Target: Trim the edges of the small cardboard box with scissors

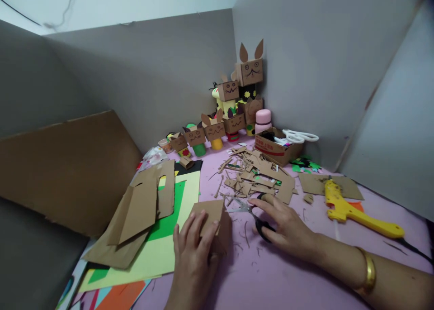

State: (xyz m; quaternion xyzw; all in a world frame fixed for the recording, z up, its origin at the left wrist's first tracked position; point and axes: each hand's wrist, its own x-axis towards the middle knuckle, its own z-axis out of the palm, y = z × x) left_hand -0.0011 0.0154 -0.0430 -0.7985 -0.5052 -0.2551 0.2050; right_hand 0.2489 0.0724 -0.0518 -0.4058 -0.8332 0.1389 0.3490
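My left hand (196,244) is wrapped over a small cardboard box (212,206), fingers on its top and the thumb side hidden behind it. The box rests on the purple tabletop near the front. To its right, my right hand (285,221) holds a pair of black-handled scissors (259,224), with thumb and finger in the loops. The scissor blades are spread apart and point left, close to the box's upper right corner. Just beyond the scissors lies a heap of cardboard scraps (251,174).
Cardboard sheets (139,215) lie over green and yellow paper (166,237) on the left. Box-headed animal figures (215,131) stand at the back, beside a pink bottle (263,119) and a carton with white scissors (274,149). A yellow glue gun (359,217) with a cord lies right.
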